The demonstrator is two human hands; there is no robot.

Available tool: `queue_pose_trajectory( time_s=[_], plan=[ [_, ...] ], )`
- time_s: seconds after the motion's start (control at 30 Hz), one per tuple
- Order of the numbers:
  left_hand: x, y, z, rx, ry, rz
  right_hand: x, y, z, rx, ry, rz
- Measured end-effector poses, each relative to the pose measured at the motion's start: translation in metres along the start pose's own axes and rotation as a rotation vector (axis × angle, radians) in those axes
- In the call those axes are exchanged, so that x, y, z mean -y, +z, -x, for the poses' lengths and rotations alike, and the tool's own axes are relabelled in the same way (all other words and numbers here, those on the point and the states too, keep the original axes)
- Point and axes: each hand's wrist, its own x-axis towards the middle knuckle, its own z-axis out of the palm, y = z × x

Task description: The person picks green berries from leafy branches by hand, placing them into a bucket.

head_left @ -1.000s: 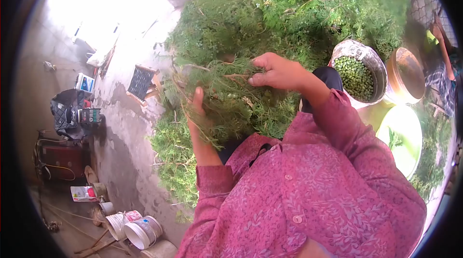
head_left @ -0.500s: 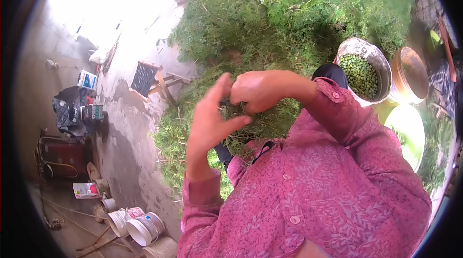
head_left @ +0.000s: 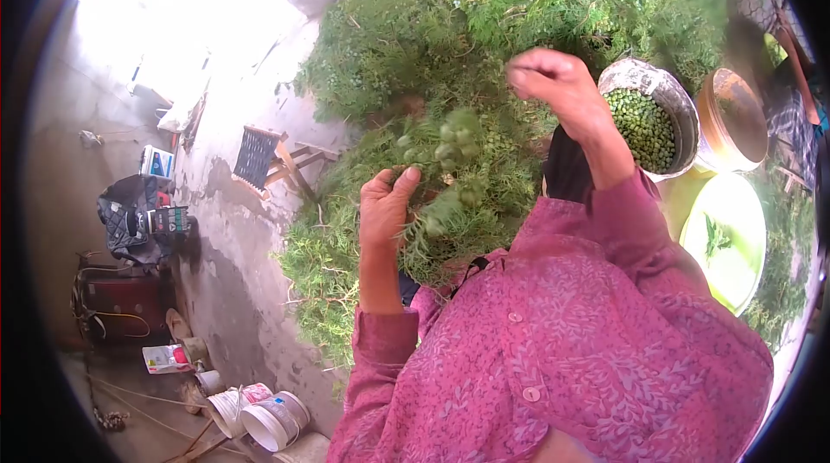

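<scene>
My left hand (head_left: 386, 204) pinches a green conifer sprig (head_left: 443, 219) between thumb and fingers. Pale green cones (head_left: 450, 147), blurred by movement, hang on the sprig in front of that hand. Up and to the right, my right hand (head_left: 566, 93) is closed with its fingers curled; whatever they hold is too blurred to make out. It is above the heap of cut conifer branches (head_left: 380, 57), left of a whitish bucket (head_left: 689, 113) partly filled with small green cones (head_left: 638, 130).
Right of the bucket stand a tan tub (head_left: 709, 130) and a bright green basin (head_left: 692, 234) with a sprig inside. A small woven stool (head_left: 253, 158) is by the left wall. White buckets (head_left: 275, 420), a bag (head_left: 130, 217) and a dark red case (head_left: 125, 306) lie at left.
My right hand has left my left hand and moved up and right toward the bucket. My left hand has turned and closed on the sprig, whose cones now show.
</scene>
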Motion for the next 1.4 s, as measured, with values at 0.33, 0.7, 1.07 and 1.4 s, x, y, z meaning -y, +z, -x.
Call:
queue_pose_trajectory(
  time_s=[0.33,0.7,1.07,1.4],
  plan=[
    [0.009,0.027,-0.001,-0.155,0.013,0.125,-0.010,0.007,0.055,0.156,0.182,-0.158],
    [0.019,0.029,0.017,0.135,0.006,0.012,0.003,0.044,0.018,0.271,-0.083,0.273],
    [0.022,0.031,0.028,0.155,-0.006,0.057,-0.022,0.062,0.026,0.427,-0.211,0.548],
    [0.023,0.028,0.035,0.167,0.092,-0.037,-0.031,0.039,0.008,0.177,0.418,-0.117]
  ],
)
